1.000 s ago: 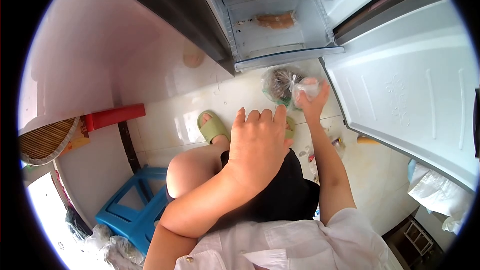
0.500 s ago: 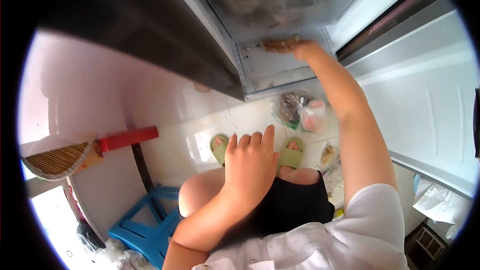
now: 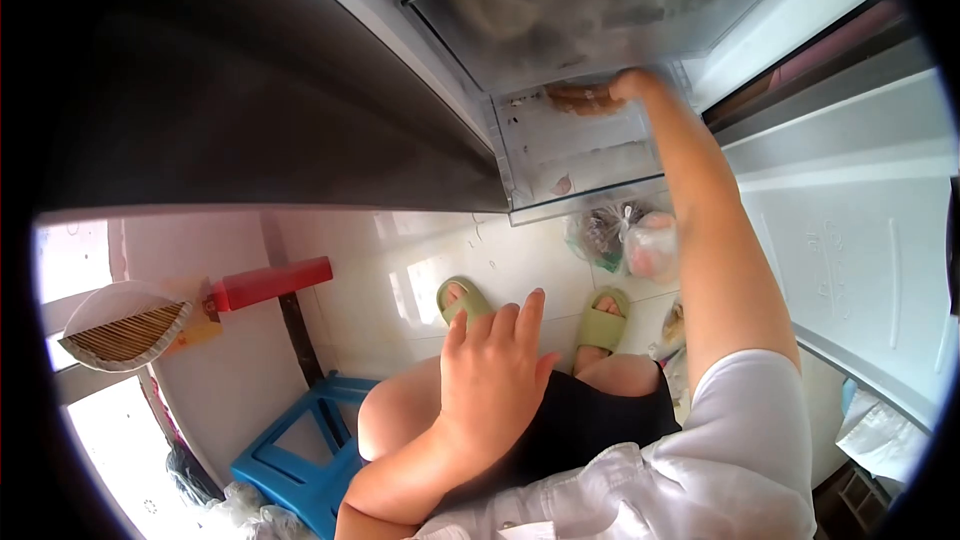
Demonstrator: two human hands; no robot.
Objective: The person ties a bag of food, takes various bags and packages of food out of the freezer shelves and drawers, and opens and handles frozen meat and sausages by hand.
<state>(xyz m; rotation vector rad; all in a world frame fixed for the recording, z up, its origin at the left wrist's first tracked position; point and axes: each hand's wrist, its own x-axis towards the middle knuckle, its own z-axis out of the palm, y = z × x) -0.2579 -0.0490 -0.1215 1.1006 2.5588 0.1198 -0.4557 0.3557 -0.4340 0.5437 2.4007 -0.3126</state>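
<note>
My right hand (image 3: pixel 590 98) reaches into the pulled-out lower drawer (image 3: pixel 625 168) of an open fridge or freezer. Its fingers are stretched out and somewhat blurred; nothing shows in them. Small dark specks and a pale pinkish bit (image 3: pixel 563 185) lie on the drawer's bottom. Above that hand is an upper drawer (image 3: pixel 600 25) with a cloudy see-through front and blurry contents. My left hand (image 3: pixel 490 375) hovers over my lap, fingers apart, holding nothing.
Tied plastic bags (image 3: pixel 650 245) stand on the tiled floor below the drawer. The open door (image 3: pixel 850 230) is at the right, a dark panel (image 3: pixel 280 90) at the left. A blue stool (image 3: pixel 300 460) and a red box-like bar (image 3: pixel 270 283) are left of my legs.
The view has shifted, so the drawer and bags sit lower and further right. My right hand has moved slightly within the drawer. The left hand still hovers, with its fingers a little more spread.
</note>
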